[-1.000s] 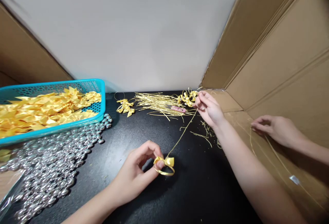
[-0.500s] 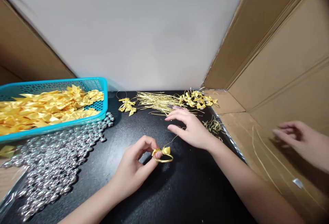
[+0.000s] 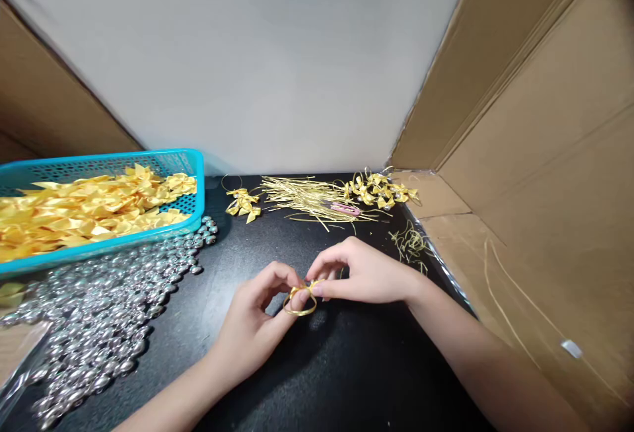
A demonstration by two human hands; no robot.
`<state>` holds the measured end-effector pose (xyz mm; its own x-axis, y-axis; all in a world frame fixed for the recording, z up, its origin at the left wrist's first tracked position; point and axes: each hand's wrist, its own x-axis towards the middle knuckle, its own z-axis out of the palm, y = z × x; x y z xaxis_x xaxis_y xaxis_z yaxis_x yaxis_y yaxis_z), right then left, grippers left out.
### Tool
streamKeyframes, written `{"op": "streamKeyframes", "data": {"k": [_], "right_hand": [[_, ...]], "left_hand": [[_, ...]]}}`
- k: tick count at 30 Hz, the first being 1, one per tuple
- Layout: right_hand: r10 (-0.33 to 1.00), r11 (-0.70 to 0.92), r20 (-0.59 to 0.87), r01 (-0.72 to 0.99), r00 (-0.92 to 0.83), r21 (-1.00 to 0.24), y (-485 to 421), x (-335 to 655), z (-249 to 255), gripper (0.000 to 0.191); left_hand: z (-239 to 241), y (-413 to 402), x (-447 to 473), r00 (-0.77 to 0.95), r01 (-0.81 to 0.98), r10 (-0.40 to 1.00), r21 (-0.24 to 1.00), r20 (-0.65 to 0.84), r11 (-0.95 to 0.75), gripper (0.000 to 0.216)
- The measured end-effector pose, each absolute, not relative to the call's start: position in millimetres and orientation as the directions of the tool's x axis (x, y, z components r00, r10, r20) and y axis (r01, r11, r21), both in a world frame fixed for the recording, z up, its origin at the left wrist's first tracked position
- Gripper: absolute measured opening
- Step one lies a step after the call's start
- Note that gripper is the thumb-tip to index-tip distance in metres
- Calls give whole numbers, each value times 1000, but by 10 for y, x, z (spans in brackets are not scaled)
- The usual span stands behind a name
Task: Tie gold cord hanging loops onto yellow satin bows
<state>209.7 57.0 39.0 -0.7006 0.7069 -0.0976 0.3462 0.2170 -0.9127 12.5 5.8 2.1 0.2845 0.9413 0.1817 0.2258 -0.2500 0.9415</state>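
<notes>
My left hand [image 3: 257, 320] pinches a small yellow ribbon bow with a gold cord loop [image 3: 300, 298] just above the black table [image 3: 347, 379]. My right hand [image 3: 356, 273] meets it from the right, thumb and forefinger closed on the same bow. A bundle of gold cords [image 3: 307, 197] lies at the far edge of the table. Right of it sits a cluster of finished bows [image 3: 381, 193], and a lone bow [image 3: 242, 204] lies to its left.
A turquoise basket [image 3: 198, 181] at the left holds several loose yellow bows. Silver beads [image 3: 109, 306] spread in front of it. Cardboard panels [image 3: 545, 154] wall the right side, with gold cords [image 3: 500, 300] lying on them. Cord scraps [image 3: 411, 244] lie by the table's right edge.
My right hand came back from the far bow cluster to the bow in my left hand and closed on it. Another person's hand at the right has left the view.
</notes>
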Motion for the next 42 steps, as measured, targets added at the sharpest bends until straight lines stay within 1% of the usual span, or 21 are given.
{"op": "streamKeyframes", "data": {"k": [5, 11, 16, 24, 28, 32, 42], "right_hand": [[703, 170, -116, 324, -701, -930, 558, 2086, 405, 23], [703, 174, -100, 306, -704, -936, 568, 2083, 398, 25], [706, 185, -90, 306, -702, -934, 545, 2081, 407, 27], [716, 213, -76, 321, -694, -923, 536, 2079, 413, 23], [724, 185, -103, 336, -682, -924, 551, 2097, 424, 22], [741, 156, -130, 357, -659, -921, 560, 2114, 454, 19], [745, 170, -94, 325, -660, -930, 556, 2107, 460, 13]], "left_hand": [[62, 58, 136, 282, 229, 940, 938, 191, -259, 6], [59, 59, 111, 307, 212, 934, 943, 184, -256, 6], [35, 65, 115, 277, 203, 945, 950, 175, -235, 7], [34, 49, 143, 230, 193, 943, 939, 240, -286, 8], [16, 58, 122, 254, 220, 926, 915, 281, -338, 10], [7, 61, 96, 282, 272, 914, 889, 292, -368, 13], [30, 39, 111, 234, 309, 923, 877, 305, -368, 12]]}}
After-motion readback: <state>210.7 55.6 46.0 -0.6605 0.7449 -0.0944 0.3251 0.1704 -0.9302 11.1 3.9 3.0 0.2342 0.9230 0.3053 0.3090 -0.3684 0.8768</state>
